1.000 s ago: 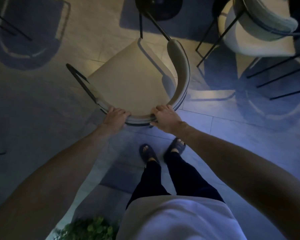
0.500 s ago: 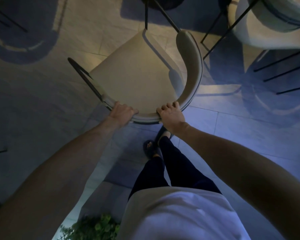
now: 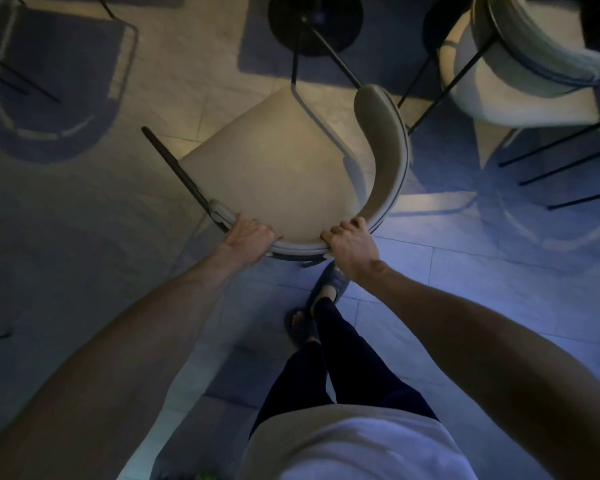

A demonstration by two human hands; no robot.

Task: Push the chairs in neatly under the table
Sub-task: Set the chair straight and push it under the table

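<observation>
Gripping the chair [image 3: 274, 174] by its curved back rail, left hand [image 3: 248, 237] & right hand [image 3: 352, 249] w/ fingers [image 3: 355, 224] clamped over it for steering, we aim the seat at the table base [image 3: 314, 22]; the chair stands angled on the floor [image 3: 499, 271], near it.

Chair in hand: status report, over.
Left hand, right hand both grip the backrest. Chair faces a dark round base ahead. Second chair close on right.

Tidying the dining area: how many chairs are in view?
2: the centre chair, held by the left hand and right hand; the upper-right chair. Black legs upper left may belong to a hidden third.
</observation>
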